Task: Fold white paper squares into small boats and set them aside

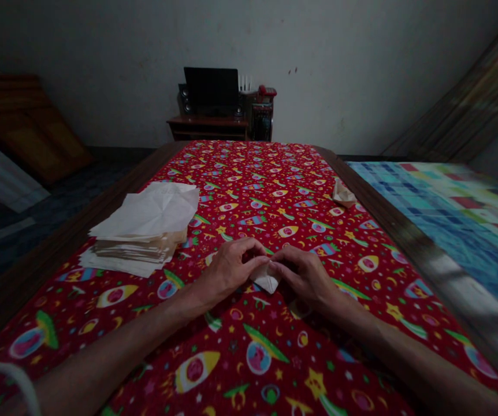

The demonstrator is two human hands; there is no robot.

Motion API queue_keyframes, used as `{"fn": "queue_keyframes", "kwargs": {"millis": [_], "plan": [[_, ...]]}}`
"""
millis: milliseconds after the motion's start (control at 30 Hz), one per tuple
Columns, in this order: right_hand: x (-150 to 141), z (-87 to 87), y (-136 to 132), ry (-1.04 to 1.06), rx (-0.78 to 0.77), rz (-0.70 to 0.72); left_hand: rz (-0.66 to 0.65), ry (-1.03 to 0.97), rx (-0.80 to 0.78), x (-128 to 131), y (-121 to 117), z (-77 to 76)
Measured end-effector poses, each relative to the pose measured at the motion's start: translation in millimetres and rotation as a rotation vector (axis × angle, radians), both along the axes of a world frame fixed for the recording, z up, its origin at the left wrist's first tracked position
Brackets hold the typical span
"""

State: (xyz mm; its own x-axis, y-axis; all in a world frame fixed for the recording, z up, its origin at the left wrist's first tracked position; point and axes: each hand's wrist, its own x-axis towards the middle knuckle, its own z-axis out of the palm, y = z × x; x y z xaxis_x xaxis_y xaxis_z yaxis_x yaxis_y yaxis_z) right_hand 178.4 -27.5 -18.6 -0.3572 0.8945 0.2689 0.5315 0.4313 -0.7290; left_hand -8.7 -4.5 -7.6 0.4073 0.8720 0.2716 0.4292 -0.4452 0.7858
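Note:
A small folded piece of white paper (267,280) lies on the red patterned cloth (253,190) in front of me. My left hand (230,267) pinches its left side, fingers curled over the top. Pressed against its right side is my right hand (303,274), fingertips meeting those of the left. Both hands rest on the cloth. Most of the paper is hidden under the fingers.
A stack of white and tan paper sheets (145,228) sits to the left. A small folded tan paper piece (343,193) lies near the table's right edge. A dark monitor (211,88) stands on a low stand by the far wall. A checked blue mat (448,208) covers the floor at right.

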Motion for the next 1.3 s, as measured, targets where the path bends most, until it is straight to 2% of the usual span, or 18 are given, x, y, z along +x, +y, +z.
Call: {"fn": "queue_keyframes", "kwargs": {"millis": [167,267,567,867,1100,1300], "plan": [[-2.5,0.4,-0.1,0.124,0.159,-0.082,-0.006,0.022,0.036,-1.9,-3.4,5.0],[-1.8,-0.3,0.6,0.157,0.189,-0.083,-0.01,0.014,0.117,-4.3,-3.9,3.6],[-1.4,7.1,-4.4,0.092,0.288,-0.033,-0.042,-0.005,0.257,-3.1,-10.3,8.0],[-5.0,14.6,-6.6,0.227,0.214,-0.097,0.003,-0.078,0.271,-3.3,-12.5,14.0],[1.0,10.8,3.1,0.353,0.042,-0.217,0.147,-0.107,0.253,-11.4,-1.1,12.0],[9.8,6.5,8.0,0.272,0.087,-0.218,0.167,-0.07,0.264,-19.3,6.0,6.7]]}}
